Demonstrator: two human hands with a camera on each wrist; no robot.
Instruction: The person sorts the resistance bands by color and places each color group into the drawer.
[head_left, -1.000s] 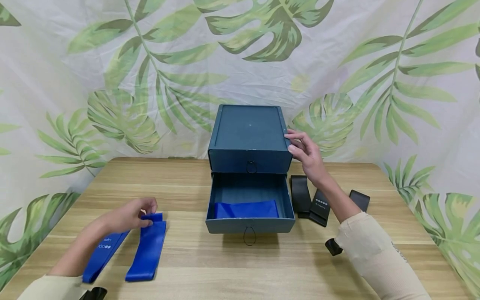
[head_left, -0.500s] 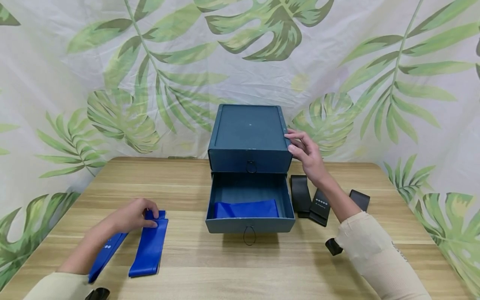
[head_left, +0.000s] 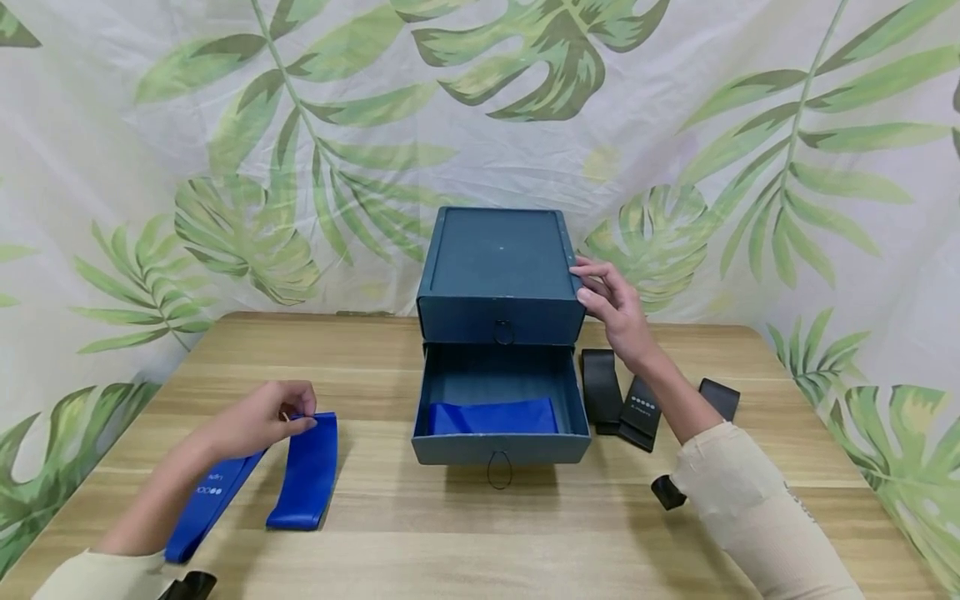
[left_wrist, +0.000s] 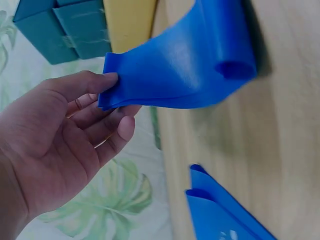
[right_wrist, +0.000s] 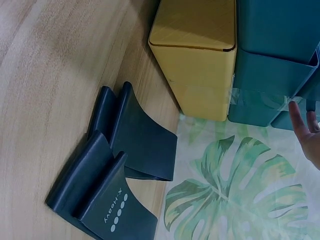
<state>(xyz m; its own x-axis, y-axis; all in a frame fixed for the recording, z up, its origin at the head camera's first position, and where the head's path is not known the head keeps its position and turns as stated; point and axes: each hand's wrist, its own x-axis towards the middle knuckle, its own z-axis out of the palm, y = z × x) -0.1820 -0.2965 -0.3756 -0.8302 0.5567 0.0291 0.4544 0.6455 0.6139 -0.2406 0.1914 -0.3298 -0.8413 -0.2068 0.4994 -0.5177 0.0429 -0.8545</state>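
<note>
My left hand (head_left: 262, 421) pinches the far end of a blue resistance band (head_left: 306, 471) between thumb and fingers. In the left wrist view, that band (left_wrist: 165, 75) is looped flat, its pinched end raised. Left of it lies a second blue band (head_left: 212, 500) with white print, partly behind my forearm. My right hand (head_left: 617, 312) touches the right side and top edge of the upper teal drawer (head_left: 501, 258). Below, the pulled-out teal drawer (head_left: 498, 450) holds a blue band (head_left: 491, 418). In the right wrist view only some fingertips (right_wrist: 296, 117) show, against the teal unit.
Black resistance bands (head_left: 600, 392) lie right of the drawers, one marked X-Heavy (right_wrist: 117, 205); another black band (head_left: 718, 400) is partly behind my right forearm. A yellow box (right_wrist: 200, 55) sits under the teal drawers. A leaf-print cloth (head_left: 337, 125) hangs behind the wooden table (head_left: 480, 542).
My left hand has shifted and re-gripped the blue band's far end, whose short loose flap no longer shows. The band has moved slightly away and right. My right hand stays put.
</note>
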